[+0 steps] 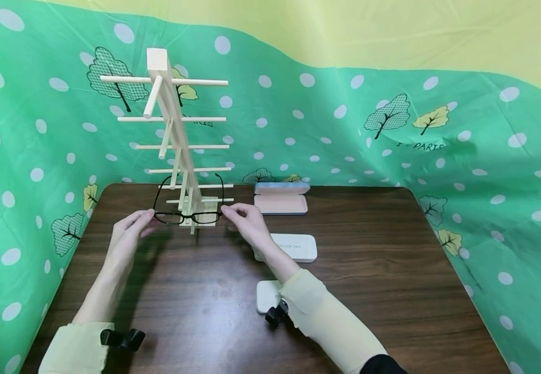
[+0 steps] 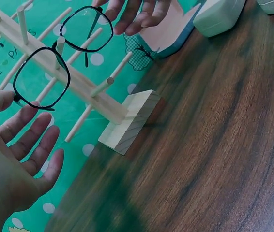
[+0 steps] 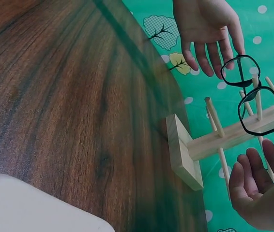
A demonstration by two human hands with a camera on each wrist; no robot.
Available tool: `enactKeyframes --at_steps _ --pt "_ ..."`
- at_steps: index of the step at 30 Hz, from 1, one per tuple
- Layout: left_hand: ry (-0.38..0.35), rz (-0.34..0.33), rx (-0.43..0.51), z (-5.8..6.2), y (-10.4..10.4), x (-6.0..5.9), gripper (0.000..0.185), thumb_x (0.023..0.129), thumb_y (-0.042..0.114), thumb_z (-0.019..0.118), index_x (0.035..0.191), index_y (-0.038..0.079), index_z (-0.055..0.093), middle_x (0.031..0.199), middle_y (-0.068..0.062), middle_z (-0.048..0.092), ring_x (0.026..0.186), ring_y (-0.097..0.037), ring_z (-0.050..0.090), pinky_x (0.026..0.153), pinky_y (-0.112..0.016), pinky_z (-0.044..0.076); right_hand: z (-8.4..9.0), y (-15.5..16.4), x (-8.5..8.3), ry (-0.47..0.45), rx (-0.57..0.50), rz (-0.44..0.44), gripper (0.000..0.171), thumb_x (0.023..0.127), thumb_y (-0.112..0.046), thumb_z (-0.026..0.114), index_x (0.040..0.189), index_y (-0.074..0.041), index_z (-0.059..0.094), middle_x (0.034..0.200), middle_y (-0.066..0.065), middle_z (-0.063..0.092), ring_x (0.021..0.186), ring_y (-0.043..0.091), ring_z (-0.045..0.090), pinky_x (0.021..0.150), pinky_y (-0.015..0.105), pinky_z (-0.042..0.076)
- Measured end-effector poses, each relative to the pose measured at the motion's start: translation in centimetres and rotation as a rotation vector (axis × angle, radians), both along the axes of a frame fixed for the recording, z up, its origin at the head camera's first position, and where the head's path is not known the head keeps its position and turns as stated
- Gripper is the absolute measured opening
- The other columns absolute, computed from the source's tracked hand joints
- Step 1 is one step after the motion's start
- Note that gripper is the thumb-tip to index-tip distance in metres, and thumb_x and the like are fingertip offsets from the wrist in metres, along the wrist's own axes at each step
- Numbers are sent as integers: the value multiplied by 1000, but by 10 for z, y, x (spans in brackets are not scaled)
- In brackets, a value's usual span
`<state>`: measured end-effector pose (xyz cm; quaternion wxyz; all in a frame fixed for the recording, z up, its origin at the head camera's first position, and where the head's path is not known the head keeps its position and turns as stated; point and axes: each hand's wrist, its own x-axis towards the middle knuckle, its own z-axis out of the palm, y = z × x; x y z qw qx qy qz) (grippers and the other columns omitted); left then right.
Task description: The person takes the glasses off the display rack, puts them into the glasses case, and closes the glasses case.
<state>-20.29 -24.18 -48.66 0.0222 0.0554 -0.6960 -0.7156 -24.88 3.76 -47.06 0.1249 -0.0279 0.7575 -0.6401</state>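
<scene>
From where I watch, the left hand (image 1: 127,231) comes first: its thumb and forefinger pinch one end of a pair of black-framed glasses (image 1: 188,216), the other fingers spread loosely below. The glasses sit between the two hands at the lower part of the wooden rack (image 1: 178,127), lenses facing me, arms unfolded and reaching back on either side of its post. Their bridge is right by a front peg (image 2: 60,42); I can't tell whether it rests there. The right hand (image 1: 247,221) pinches the other end. Further right, on the table (image 1: 368,259), are an open case (image 1: 281,203), a white lettered case (image 1: 298,246) and another white case (image 1: 267,297) partly behind the right sleeve. I judge the step in hand to be fitting the glasses to the rack, though lifting them off would look alike. If fitting, the next move calls for keeping the frame level, lowering the bridge onto the peg, then releasing both ends together.
</scene>
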Motion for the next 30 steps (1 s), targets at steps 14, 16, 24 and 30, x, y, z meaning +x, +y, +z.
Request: enactKeyframes --at_steps 14,16,24,30 --pt "11 11 55 2 2 -1 17 103 28 64 100 15 76 95 14 77 91 -2 70 87 -14 55 -1 -5 -3 -13 -31 8 29 100 -28 68 104 0 75 106 8 71 92 7 64 95 50 59" --pt "13 18 51 3 3 -1 16 102 28 65 100 16 76 95 14 77 91 -2 70 88 -14 55 0 -5 -3 -17 -34 5 28 99 -27 68 103 0 75 104 6 70 91 7 63 95 49 60" --pt "16 38 8 5 5 1 25 101 28 67 107 4 75 97 15 78 98 -1 67 89 -13 53 1 -6 -1 -33 -33 -11 25 99 -27 68 101 -3 76 105 -1 69 97 8 64 94 46 60" --pt "31 73 -24 7 7 6 33 102 26 65 115 -2 73 96 16 77 100 -1 66 88 -13 50 4 -6 1 -23 -20 -8 25 99 -28 68 101 -5 76 106 1 70 97 9 66 83 31 61"
